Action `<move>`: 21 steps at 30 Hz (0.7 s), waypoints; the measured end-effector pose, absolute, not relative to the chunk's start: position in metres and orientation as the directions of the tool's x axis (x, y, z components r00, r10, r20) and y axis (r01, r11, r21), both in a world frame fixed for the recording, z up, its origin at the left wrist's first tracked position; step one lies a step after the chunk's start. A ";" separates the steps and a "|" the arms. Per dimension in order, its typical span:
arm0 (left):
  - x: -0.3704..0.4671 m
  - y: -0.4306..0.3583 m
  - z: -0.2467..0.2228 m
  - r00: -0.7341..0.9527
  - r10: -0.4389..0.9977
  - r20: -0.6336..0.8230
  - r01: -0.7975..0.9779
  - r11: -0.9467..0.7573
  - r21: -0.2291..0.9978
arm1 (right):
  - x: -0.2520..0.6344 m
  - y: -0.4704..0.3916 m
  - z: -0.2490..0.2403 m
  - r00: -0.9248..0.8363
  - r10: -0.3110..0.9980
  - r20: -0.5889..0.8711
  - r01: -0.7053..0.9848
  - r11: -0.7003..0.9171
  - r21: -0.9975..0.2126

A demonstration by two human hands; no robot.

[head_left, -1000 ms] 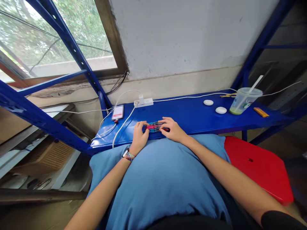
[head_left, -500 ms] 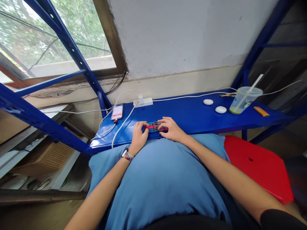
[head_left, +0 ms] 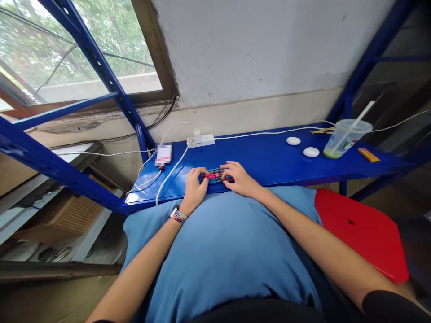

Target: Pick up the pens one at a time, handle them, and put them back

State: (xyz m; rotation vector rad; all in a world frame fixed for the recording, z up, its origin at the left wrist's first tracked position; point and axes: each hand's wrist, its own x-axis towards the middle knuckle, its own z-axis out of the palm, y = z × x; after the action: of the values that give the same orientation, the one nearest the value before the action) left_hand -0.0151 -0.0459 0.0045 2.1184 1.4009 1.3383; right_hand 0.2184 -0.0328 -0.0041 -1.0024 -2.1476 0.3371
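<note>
Several slim pens (head_left: 215, 175) in blue, pink and dark colours lie side by side near the front edge of the blue shelf top (head_left: 256, 157). My left hand (head_left: 195, 187) is curled round their left ends, thumb on the near side and fingers on the far side. Round their right ends my right hand (head_left: 238, 178) closes in the same way, fingertips over the far side and thumb near the front. Both hands rest at the shelf's edge, and they cover the pens' ends. A watch with a patterned band (head_left: 178, 214) is on my left wrist.
A white power strip (head_left: 201, 140) with cables lies behind the pens. To the left is a partly blurred phone-like device (head_left: 164, 154). Rightwards are two white oval objects (head_left: 311, 152), a plastic cup (head_left: 346, 137) with a straw, and an orange packet (head_left: 368, 155). A red stool (head_left: 363, 237) stands at right.
The view has shifted slightly. Both hands keep their hold at the ends of the pens, with hardly any movement of the fingers.
</note>
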 end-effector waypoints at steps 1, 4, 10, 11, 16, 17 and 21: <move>-0.015 -0.047 0.005 0.107 0.831 0.546 0.584 -0.496 0.642 | 0.218 -0.033 -0.004 -0.436 0.736 0.518 0.547 0.674 -0.497; -0.014 -0.050 0.009 0.119 0.828 0.548 0.580 -0.506 0.638 | 0.218 -0.034 -0.001 -0.430 0.708 0.560 0.522 0.701 -0.486; -0.013 -0.057 0.017 0.182 0.774 0.606 0.558 -0.589 0.584 | 0.219 -0.035 0.008 -0.300 0.692 0.657 0.449 0.710 -0.542; -0.012 -0.057 0.018 0.186 0.762 0.620 0.559 -0.602 0.571 | 0.219 -0.035 0.010 -0.270 0.699 0.662 0.443 0.700 -0.559; -0.014 -0.054 0.018 0.164 0.743 0.649 0.538 -0.619 0.573 | 0.219 -0.036 0.013 -0.130 0.790 0.600 0.263 0.611 -0.747; -0.014 -0.053 0.018 0.151 0.744 0.650 0.529 -0.617 0.583 | 0.218 -0.036 0.013 -0.105 0.819 0.565 0.198 0.574 -0.795; -0.016 -0.052 0.017 0.078 0.759 0.646 0.497 -0.592 0.635 | 0.219 -0.033 0.013 -0.071 0.895 0.440 -0.022 0.439 -0.898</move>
State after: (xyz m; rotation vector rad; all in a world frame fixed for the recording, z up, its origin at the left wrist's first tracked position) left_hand -0.0158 -0.0524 0.0174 2.1065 1.2643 1.5212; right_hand 0.2190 -0.0329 0.0130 -0.8270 -1.4403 0.9194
